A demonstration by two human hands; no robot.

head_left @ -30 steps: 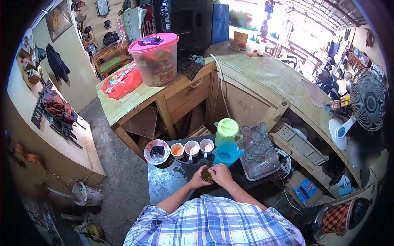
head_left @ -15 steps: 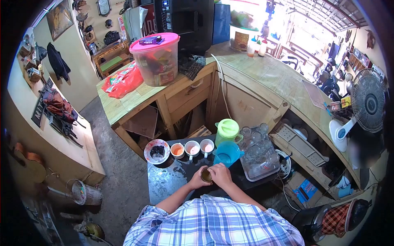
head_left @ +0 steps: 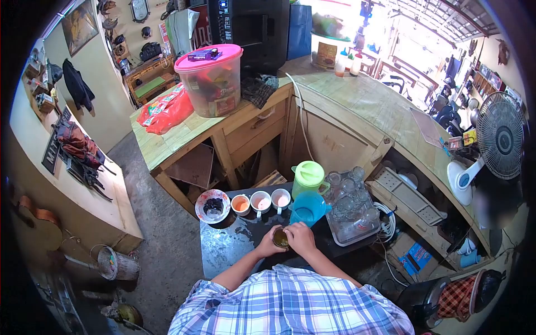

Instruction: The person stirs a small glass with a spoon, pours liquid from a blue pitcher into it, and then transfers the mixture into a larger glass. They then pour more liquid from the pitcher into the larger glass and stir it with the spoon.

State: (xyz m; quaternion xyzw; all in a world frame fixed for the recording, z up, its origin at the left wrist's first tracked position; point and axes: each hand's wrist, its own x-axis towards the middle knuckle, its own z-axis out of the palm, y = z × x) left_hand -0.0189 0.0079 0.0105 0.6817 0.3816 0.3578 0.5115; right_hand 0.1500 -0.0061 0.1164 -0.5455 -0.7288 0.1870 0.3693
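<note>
Both my hands meet around a small glass of dark yellowish liquid [head_left: 281,239] on a dark wet tabletop [head_left: 229,245]. My left hand [head_left: 268,242] wraps the glass from the left. My right hand [head_left: 302,237] covers its right side and top edge. Just behind the hands stands a blue plastic jug [head_left: 309,208], with a green lidded jug [head_left: 309,177] beyond it. Three small cups [head_left: 261,202] sit in a row to the left of the jugs, beside a patterned plate [head_left: 213,205].
A tray of upturned clear glasses [head_left: 352,206] lies to the right of the jugs. A wooden counter [head_left: 357,106] wraps around behind, carrying a pink-lidded tub [head_left: 212,81] and red bags [head_left: 166,113]. A white fan [head_left: 491,145] stands at the right. Concrete floor [head_left: 162,234] lies left.
</note>
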